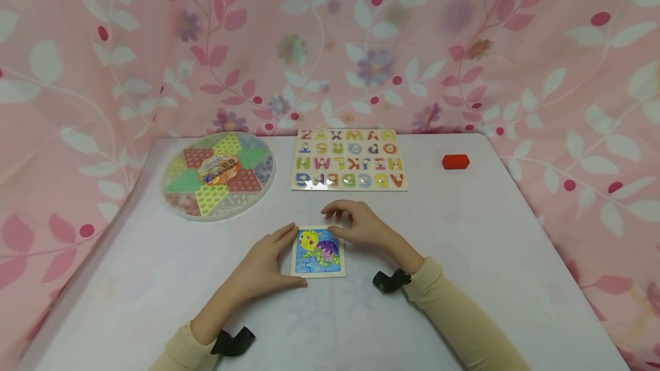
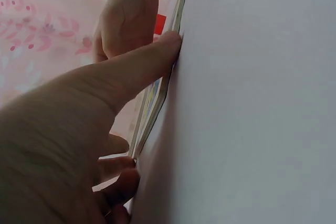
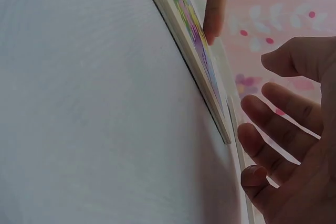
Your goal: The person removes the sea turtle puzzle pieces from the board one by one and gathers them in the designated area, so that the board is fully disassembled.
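Observation:
A small square jigsaw puzzle [image 1: 318,256] in a pale wooden frame lies on the white table, showing a yellow and purple cartoon picture on blue. My left hand [image 1: 262,268] holds it from the left side, thumb on the near edge and fingers by the far left corner. In the left wrist view the thumb [image 2: 149,59] presses the frame's edge. Just over the puzzle's far right corner hovers my right hand [image 1: 365,224], its fingers loosely bent. The right wrist view shows nothing between those fingers [image 3: 278,129], apart from the puzzle's frame [image 3: 202,85].
Beyond the puzzle lies a wooden alphabet board [image 1: 350,160] with colourful letters. A round Chinese checkers set [image 1: 219,176] in a clear case is at the far left. A red block-like object [image 1: 456,161] sits far right. Pink floral curtain [image 1: 330,44] hangs behind the table.

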A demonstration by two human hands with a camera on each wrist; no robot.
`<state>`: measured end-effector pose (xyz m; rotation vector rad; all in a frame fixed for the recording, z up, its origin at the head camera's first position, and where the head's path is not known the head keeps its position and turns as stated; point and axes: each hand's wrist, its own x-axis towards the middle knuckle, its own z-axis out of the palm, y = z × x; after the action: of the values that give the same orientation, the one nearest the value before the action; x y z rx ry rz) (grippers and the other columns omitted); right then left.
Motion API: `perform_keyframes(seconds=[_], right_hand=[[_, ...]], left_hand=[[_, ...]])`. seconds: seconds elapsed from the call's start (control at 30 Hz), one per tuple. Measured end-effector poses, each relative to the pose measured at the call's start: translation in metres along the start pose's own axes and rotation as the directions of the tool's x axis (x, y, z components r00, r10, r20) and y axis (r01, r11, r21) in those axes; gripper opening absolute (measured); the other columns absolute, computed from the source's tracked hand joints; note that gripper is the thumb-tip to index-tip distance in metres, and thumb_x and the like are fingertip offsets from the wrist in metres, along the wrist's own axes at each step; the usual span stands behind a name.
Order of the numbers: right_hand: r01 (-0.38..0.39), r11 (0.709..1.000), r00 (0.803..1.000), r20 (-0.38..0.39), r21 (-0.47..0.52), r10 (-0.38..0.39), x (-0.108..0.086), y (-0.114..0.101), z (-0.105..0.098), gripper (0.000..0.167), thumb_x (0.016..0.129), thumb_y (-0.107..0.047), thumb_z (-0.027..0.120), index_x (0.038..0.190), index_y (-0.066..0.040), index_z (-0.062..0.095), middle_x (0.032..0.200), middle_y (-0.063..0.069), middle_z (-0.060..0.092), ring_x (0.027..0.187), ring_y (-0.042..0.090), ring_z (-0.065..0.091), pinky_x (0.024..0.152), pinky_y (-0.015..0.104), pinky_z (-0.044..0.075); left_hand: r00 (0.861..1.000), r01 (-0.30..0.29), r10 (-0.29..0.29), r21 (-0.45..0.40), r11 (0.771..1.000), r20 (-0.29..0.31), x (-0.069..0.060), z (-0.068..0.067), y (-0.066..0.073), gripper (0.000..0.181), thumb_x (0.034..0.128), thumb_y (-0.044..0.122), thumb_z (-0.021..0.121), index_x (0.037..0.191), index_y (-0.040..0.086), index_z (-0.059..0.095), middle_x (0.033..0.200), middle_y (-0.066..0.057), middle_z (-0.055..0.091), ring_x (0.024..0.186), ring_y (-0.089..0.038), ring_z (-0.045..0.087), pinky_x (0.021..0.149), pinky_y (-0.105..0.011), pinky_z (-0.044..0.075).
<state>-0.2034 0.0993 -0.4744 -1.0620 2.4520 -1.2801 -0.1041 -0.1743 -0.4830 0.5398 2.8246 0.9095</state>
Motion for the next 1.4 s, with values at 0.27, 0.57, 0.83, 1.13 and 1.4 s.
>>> perform_keyframes(seconds=[0.27,0.57,0.83,1.13,1.4], right_hand=[[0.02,1.0,0.998,0.063,0.013,-0.021,0.011,-0.005,0.007,0.026,0.095,-0.013,0.077,0.12,-0.008,0.075,0.1,-0.006,0.075,0.089,0.011,0.064,0.081,0.03,0.053],[0.053,0.998,0.996,0.065,0.033,-0.055,0.021,-0.004,0.018,0.019,0.097,-0.01,0.074,0.116,-0.007,0.077,0.094,-0.004,0.071,0.082,0.009,0.059,0.076,0.028,0.052],[0.056,0.997,0.994,0.098,-0.061,-0.05,0.028,-0.002,0.023,0.023,0.099,-0.014,0.073,0.122,-0.012,0.076,0.09,-0.007,0.065,0.074,0.008,0.052,0.07,0.023,0.044],[0.062,0.957,0.984,0.176,-0.283,-0.012,0.039,-0.012,0.028,0.024,0.099,-0.019,0.068,0.121,-0.022,0.077,0.082,-0.009,0.055,0.073,0.007,0.05,0.07,0.026,0.04],[0.047,0.939,0.986,0.166,-0.341,0.011,0.038,-0.012,0.034,0.022,0.101,-0.022,0.068,0.121,-0.023,0.076,0.086,-0.01,0.058,0.074,0.007,0.051,0.069,0.026,0.041]], left_hand=[[0.998,-0.018,0.023,0.098,0.995,-0.053,0.006,0.003,-0.002,0.106,0.0746,0.066,0.089,0.157,0.008,0.053,0.165,-0.008,0.048,0.14,-0.039,0.055,0.107,-0.062,0.046],[0.998,-0.024,0.034,0.165,0.986,-0.06,0.005,0.002,0.001,0.102,0.0772,0.068,0.086,0.156,0.011,0.055,0.164,-0.006,0.049,0.106,-0.026,0.064,0.086,-0.043,0.05],[0.996,-0.025,0.045,0.249,0.968,-0.075,-0.004,0.001,0.012,0.081,0.0859,0.056,0.084,0.149,0.01,0.063,0.158,-0.008,0.056,0.088,-0.022,0.061,0.077,-0.039,0.05],[0.999,-0.014,0.027,0.273,0.962,-0.043,-0.005,0.003,0.021,0.074,0.0902,0.05,0.083,0.149,0.009,0.063,0.156,-0.01,0.057,0.082,-0.021,0.059,0.074,-0.038,0.05],[0.999,0.004,0.008,0.255,0.967,-0.046,-0.006,0.006,0.018,0.074,0.0894,0.051,0.083,0.149,0.012,0.062,0.157,-0.009,0.057,0.082,-0.019,0.057,0.075,-0.037,0.049]])
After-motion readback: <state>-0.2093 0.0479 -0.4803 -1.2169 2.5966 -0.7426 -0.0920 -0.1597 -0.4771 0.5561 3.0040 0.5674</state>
